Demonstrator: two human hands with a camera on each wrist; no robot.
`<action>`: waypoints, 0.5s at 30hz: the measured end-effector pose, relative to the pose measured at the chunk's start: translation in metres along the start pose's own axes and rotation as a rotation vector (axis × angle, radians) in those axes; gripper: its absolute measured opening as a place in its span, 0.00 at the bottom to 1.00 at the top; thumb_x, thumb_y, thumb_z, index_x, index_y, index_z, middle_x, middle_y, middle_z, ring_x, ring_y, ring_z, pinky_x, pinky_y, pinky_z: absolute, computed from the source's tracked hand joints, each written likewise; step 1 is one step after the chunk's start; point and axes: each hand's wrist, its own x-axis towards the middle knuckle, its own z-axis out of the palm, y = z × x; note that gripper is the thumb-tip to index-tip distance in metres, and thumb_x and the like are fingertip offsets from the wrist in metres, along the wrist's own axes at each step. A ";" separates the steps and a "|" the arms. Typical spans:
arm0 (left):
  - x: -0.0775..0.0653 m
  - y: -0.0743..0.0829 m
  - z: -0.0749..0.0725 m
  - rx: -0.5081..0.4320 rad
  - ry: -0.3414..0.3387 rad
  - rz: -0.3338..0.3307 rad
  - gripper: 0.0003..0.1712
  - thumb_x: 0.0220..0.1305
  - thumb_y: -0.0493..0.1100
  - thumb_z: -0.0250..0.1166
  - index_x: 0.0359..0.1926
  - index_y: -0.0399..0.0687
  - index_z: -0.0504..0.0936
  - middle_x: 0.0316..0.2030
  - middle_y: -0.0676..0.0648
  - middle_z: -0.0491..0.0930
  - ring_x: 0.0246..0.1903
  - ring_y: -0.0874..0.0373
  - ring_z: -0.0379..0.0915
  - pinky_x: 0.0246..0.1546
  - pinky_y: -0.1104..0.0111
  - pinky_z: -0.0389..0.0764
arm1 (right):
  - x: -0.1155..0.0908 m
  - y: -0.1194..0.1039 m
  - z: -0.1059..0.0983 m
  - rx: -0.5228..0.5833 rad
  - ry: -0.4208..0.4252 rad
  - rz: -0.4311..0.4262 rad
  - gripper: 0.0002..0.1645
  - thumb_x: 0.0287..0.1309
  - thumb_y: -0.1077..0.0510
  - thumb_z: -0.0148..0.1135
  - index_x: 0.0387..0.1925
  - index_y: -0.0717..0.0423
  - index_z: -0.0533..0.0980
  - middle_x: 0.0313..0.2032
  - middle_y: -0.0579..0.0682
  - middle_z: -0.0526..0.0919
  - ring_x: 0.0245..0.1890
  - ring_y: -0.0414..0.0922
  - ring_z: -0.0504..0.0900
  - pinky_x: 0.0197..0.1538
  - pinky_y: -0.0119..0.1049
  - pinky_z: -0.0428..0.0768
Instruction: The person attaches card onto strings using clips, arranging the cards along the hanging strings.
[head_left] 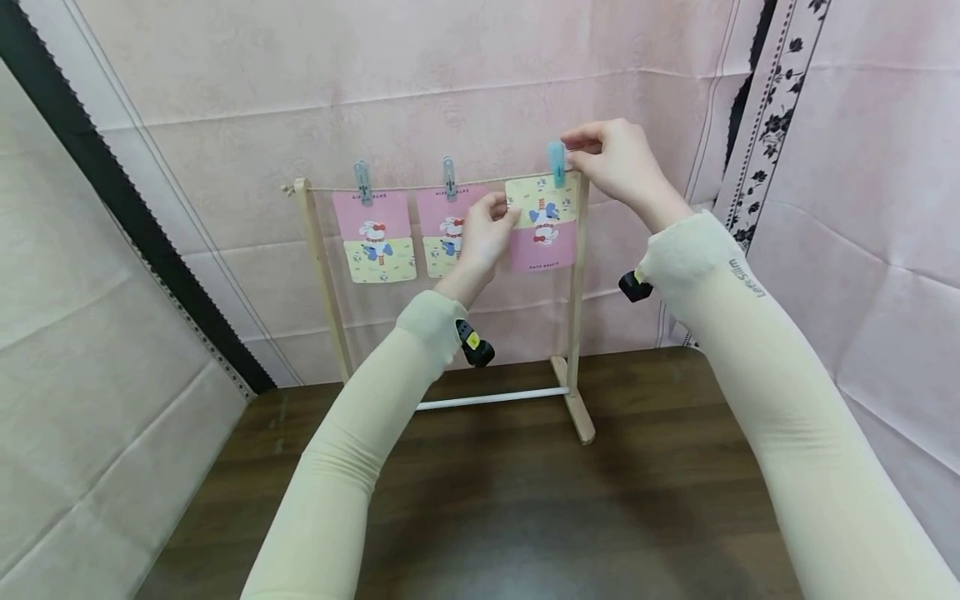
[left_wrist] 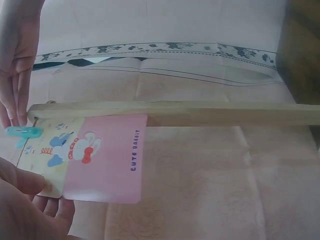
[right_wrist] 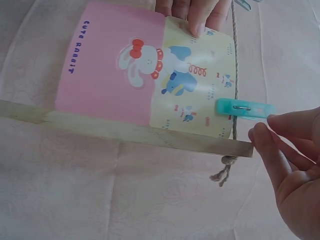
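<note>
A yellow-and-pink rabbit card (head_left: 542, 242) hangs upside down from a twine line at the right end of a wooden rack. My left hand (head_left: 487, 233) pinches the card's left edge, thumb in front and fingers behind, as the left wrist view shows. A light blue clothespin (right_wrist: 240, 107) bites the card's top edge and the twine (right_wrist: 235, 60). My right hand (right_wrist: 295, 155) is beside the clothespin, its fingertips right at the handle end and slightly spread. In the head view that hand (head_left: 615, 162) is above the rack's right post (head_left: 576, 308).
Two similar cards, one at the left (head_left: 375, 242) and one in the middle (head_left: 435, 225) partly behind my left hand, hang from grey-blue clothespins. The rack's white crossbar (head_left: 487, 400) and wooden foot (head_left: 573, 408) stand on a dark wooden table (head_left: 525, 517). Pink cloth (head_left: 450, 67) hangs behind.
</note>
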 end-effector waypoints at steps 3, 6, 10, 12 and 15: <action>-0.003 -0.002 0.000 0.003 -0.012 0.003 0.18 0.73 0.36 0.61 0.61 0.37 0.77 0.50 0.42 0.81 0.48 0.55 0.76 0.49 0.73 0.77 | -0.005 0.002 0.001 0.026 0.024 -0.009 0.22 0.71 0.57 0.58 0.63 0.56 0.77 0.58 0.54 0.83 0.55 0.45 0.82 0.58 0.36 0.78; -0.005 -0.004 0.001 0.008 -0.023 0.008 0.17 0.73 0.36 0.61 0.60 0.37 0.78 0.50 0.42 0.81 0.48 0.55 0.76 0.50 0.72 0.77 | -0.011 0.005 0.002 0.049 0.051 -0.021 0.21 0.71 0.56 0.59 0.61 0.55 0.79 0.57 0.53 0.83 0.54 0.43 0.83 0.56 0.34 0.78; -0.009 -0.004 0.003 0.033 -0.046 0.005 0.17 0.72 0.35 0.61 0.59 0.37 0.78 0.51 0.42 0.81 0.49 0.55 0.77 0.51 0.72 0.77 | -0.020 0.008 0.004 0.059 0.114 -0.015 0.20 0.70 0.55 0.60 0.61 0.53 0.80 0.56 0.51 0.84 0.53 0.43 0.83 0.55 0.33 0.79; -0.011 -0.005 0.004 0.053 -0.061 0.001 0.17 0.72 0.36 0.61 0.59 0.37 0.78 0.51 0.42 0.81 0.50 0.54 0.77 0.51 0.71 0.77 | -0.025 0.009 0.005 0.064 0.145 0.002 0.20 0.70 0.55 0.59 0.61 0.53 0.79 0.56 0.51 0.84 0.53 0.43 0.83 0.54 0.32 0.79; -0.015 -0.009 0.004 0.082 -0.085 -0.002 0.18 0.72 0.37 0.62 0.60 0.37 0.78 0.52 0.42 0.82 0.51 0.54 0.78 0.51 0.70 0.78 | -0.032 0.012 0.008 0.078 0.174 0.026 0.20 0.71 0.56 0.57 0.61 0.53 0.80 0.55 0.51 0.84 0.51 0.43 0.83 0.51 0.31 0.79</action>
